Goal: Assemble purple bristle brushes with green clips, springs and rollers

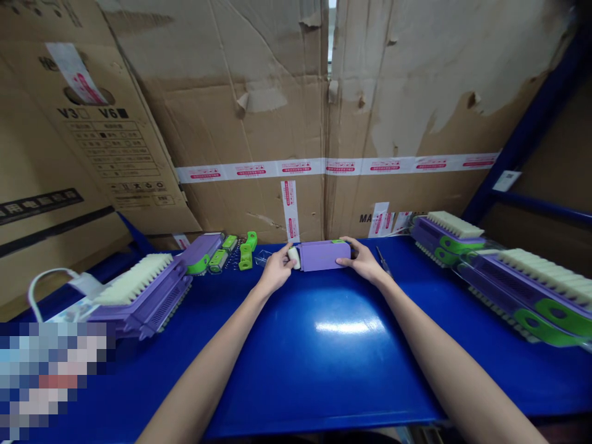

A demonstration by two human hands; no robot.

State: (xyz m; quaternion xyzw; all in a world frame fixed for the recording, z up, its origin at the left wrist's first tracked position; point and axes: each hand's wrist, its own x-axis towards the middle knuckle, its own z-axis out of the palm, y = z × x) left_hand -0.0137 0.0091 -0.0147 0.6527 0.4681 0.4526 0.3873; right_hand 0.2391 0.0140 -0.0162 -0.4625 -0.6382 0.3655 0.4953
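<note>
A purple rectangular plastic case (324,256) sits near the back of the blue table, a green part showing at its upper right. Fingers and thumb of my right hand (364,261) are closed around its right end. My left hand (276,271) is closed on a small cream-white block (295,257) at the case's left end. Whether that block touches the case I cannot tell. A thin dark screwdriver-like tool (383,261) lies just right of my right hand. Green plastic brackets (247,251) and several small metal pieces lie to the left of my left hand.
Purple cases with cream bristle-like pads are stacked at left (139,280) and right (541,277). A white cable (34,287) loops at the far left. Tall cardboard (259,123) walls the back of the blue table (296,370), and a blue metal post (527,129) rises at right.
</note>
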